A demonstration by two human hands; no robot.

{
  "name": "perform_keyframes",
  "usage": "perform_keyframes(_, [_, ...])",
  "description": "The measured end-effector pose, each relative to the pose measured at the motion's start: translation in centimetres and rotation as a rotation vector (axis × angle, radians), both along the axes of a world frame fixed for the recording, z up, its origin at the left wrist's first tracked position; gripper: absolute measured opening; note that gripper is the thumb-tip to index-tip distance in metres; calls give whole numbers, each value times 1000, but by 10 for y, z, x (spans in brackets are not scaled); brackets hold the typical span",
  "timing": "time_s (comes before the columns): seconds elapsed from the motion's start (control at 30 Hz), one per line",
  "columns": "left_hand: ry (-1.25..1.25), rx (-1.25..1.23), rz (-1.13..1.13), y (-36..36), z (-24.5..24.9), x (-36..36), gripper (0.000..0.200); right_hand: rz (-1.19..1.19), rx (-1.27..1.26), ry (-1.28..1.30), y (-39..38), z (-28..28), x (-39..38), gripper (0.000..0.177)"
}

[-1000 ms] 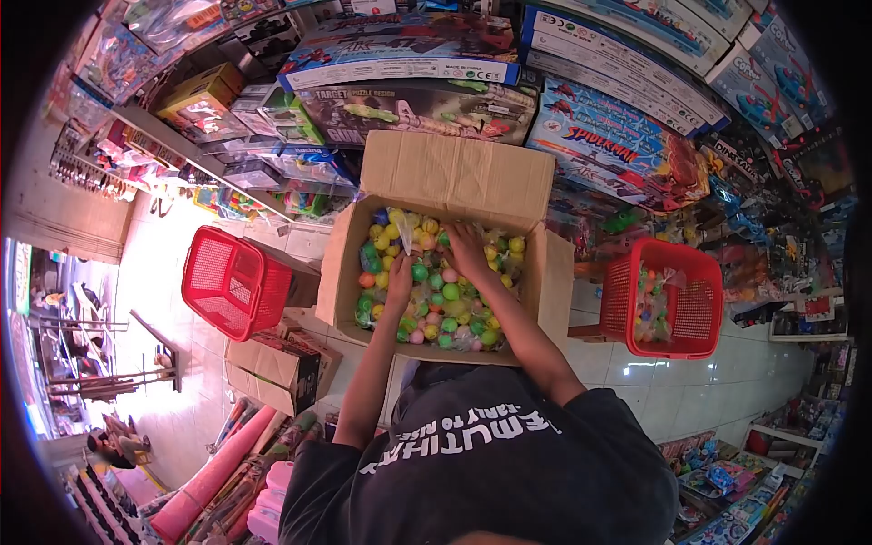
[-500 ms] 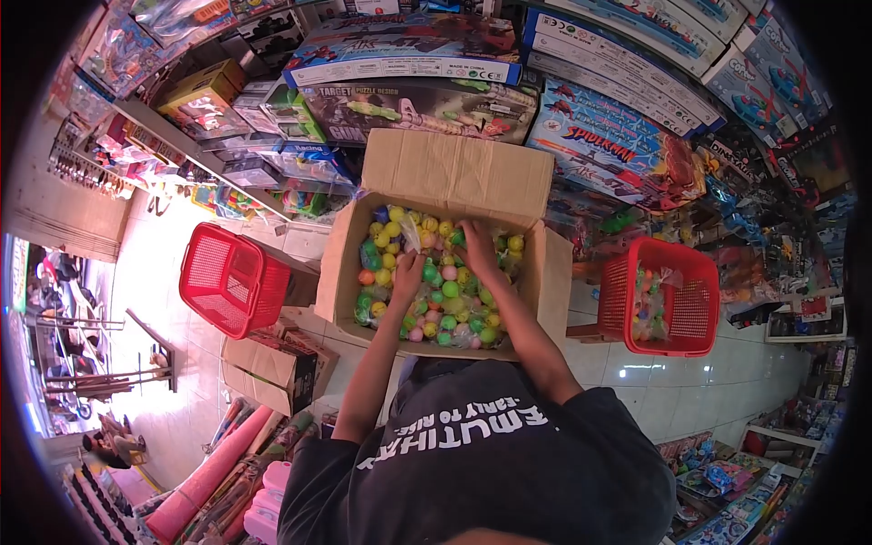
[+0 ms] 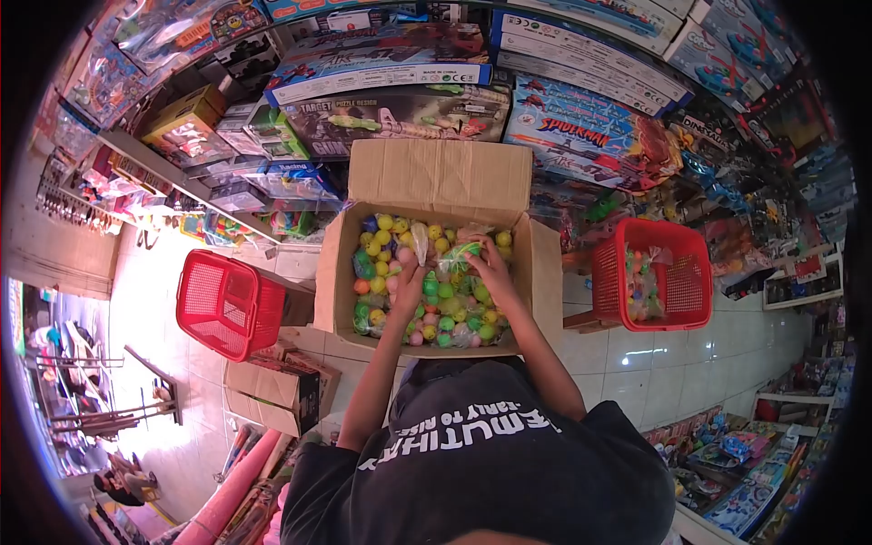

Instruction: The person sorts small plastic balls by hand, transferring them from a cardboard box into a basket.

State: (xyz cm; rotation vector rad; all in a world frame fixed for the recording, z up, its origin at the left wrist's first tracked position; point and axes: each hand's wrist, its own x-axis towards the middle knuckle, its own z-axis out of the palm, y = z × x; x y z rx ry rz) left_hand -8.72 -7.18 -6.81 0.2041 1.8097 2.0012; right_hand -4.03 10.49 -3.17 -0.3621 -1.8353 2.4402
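An open cardboard box (image 3: 440, 174) in front of me is filled with small colourful balls (image 3: 448, 306), yellow, green, pink and orange, some in clear plastic bags. My left hand (image 3: 409, 280) is closed on the gathered end of a clear plastic bag (image 3: 421, 240), over the middle of the box. To its right, my right hand (image 3: 491, 270) pinches a clear bag with something bright green in it (image 3: 464, 253), lifted a little above the balls. The fingertips of both hands are partly hidden by plastic.
A red plastic basket (image 3: 186, 304) stands to the left. Another red basket (image 3: 704, 277), with bagged balls inside, is on the right. Boxed toys (image 3: 581, 136) fill the shelves behind the box. A smaller carton (image 3: 263, 391) sits on the floor at lower left.
My right hand has come up from among the balls with the green bagged item, now in plain view. My left hand keeps its plastic bag. The camera view has shifted slightly.
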Motion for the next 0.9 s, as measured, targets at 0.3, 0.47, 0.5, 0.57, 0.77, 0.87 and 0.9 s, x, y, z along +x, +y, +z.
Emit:
perform_keyframes(0.3, [161,-72,-201,-22,26,12,34,-36,-632,-60,-12,-3,39,27])
perform_keyframes(0.47, [113,52,-200,-19,56,37,34,-42,-611,-27,-31,9,60,26])
perform_keyframes(0.5, [72,29,-211,-20,58,41,35,-28,-506,-49,-35,9,65,28])
perform_keyframes(0.57, [31,36,-221,-21,59,50,36,-24,-403,-74,-40,8,75,30])
perform_keyframes(0.77, [-136,181,-297,-22,44,70,32,8,170,-39,-53,31,108,40])
perform_keyframes(0.87, [-156,178,-298,-19,46,80,31,-87,494,46,-55,30,123,37])
perform_keyframes(0.9, [-129,157,-306,-18,50,84,30,-77,506,20,-52,28,127,36])
